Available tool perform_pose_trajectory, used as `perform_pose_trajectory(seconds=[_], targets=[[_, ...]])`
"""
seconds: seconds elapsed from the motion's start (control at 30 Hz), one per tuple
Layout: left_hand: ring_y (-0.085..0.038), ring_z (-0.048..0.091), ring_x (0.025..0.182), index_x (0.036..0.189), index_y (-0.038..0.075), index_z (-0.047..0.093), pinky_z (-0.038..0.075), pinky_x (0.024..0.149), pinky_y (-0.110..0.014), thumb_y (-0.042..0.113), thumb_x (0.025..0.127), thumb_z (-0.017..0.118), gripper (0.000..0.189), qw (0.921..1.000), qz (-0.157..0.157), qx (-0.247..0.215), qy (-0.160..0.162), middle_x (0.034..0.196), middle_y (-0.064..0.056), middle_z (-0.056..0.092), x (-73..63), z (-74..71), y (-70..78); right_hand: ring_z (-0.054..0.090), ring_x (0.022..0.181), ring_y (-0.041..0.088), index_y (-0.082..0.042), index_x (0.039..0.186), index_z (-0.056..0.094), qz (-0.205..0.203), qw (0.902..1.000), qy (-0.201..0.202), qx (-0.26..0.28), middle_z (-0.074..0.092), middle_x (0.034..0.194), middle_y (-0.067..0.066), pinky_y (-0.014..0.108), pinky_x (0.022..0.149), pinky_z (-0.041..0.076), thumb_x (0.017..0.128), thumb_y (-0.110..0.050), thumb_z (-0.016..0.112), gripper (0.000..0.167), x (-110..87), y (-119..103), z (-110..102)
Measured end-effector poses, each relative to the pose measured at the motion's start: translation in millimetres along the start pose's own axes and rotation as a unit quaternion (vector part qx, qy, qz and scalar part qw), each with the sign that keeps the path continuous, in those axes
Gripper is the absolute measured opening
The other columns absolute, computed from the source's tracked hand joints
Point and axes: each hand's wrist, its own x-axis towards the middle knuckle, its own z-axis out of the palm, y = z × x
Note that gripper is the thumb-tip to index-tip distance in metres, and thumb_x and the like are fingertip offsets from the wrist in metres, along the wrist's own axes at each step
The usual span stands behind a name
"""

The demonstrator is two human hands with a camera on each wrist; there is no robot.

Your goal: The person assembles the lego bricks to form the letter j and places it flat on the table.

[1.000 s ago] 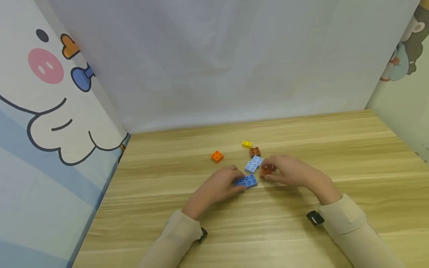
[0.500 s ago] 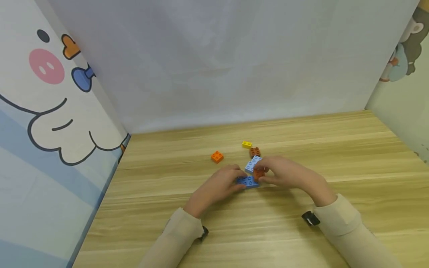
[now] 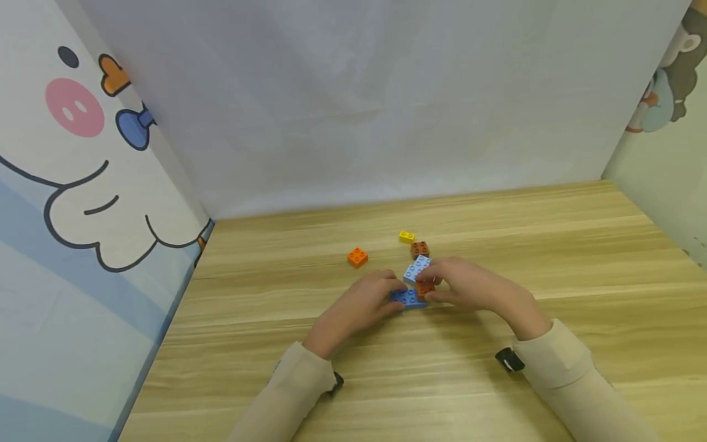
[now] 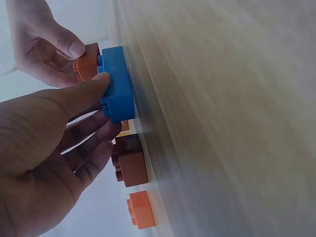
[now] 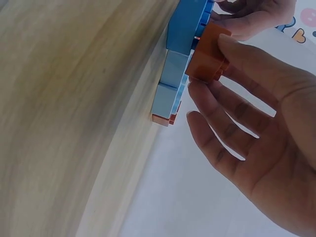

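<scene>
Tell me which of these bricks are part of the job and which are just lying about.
Probably part of the job:
blue brick, held by the left hand
reddish-brown brick, held over its studs by the right hand

Seemingly just lying about:
light blue bricks
far brown brick
yellow brick
orange brick
near brown brick, by the left hand

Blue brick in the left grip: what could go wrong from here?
The brown brick in the right grip looks slightly tilted against the blue brick, so it might seat crooked. The left grip pinches the blue brick only toward its opposite end, so a hard press could shift it. The right grip also sits close to the pale blue bricks and might nudge them.
</scene>
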Motion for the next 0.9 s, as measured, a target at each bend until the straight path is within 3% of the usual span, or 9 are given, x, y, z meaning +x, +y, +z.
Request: perform_pose_trajectory(seconds=[0.27, 0.9], targets=[[-0.014, 0.064, 0.105, 0.128, 0.009, 0.07, 0.053, 0.096, -0.031, 0.027, 0.099, 0.068, 0.034, 1.0, 0.003, 0.0, 0.001, 0.118, -0.003, 0.069, 0.3, 2.2, -0.6, 0.069, 0.103, 0.024, -0.006, 0.116, 0.075, -0.013, 0.9999, -0.002, -0.001, 0.075, 0.112, 0.007, 0.043, 0.09, 0.056, 0.093, -0.015, 0.075, 0.025, 0.6, -1, 1], [-0.017, 0.064, 0.107, 0.127, 0.008, 0.07, 0.053, 0.098, -0.034, 0.027, 0.1, 0.067, 0.034, 1.0, 0.005, -0.002, 0.005, 0.119, -0.005, 0.069, -2.0, 0.2, 3.9, 0.069, 0.101, 0.022, -0.007, 0.116, 0.076, 0.02, 0.9994, 0.002, -0.026, 0.074, 0.112, 0.008, 0.041, 0.086, 0.057, 0.092, -0.016, 0.076, 0.025, 0.8, -12, 2]])
